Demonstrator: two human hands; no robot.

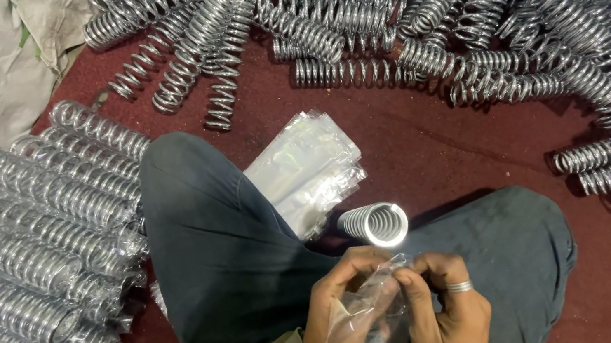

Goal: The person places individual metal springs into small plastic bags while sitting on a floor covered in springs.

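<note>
hands: left hand (341,295) and right hand (441,315) both pinch the clear bag (367,328) mouth
risk: thin film could tear — spring (375,224) on the knee might roll off

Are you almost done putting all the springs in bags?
Not nearly. Done: bagged springs stacked at left. In hand: left hand and right hand hold a clear bag, one spring lying beside them. Left: a big loose pile, with spare bags waiting.
</note>
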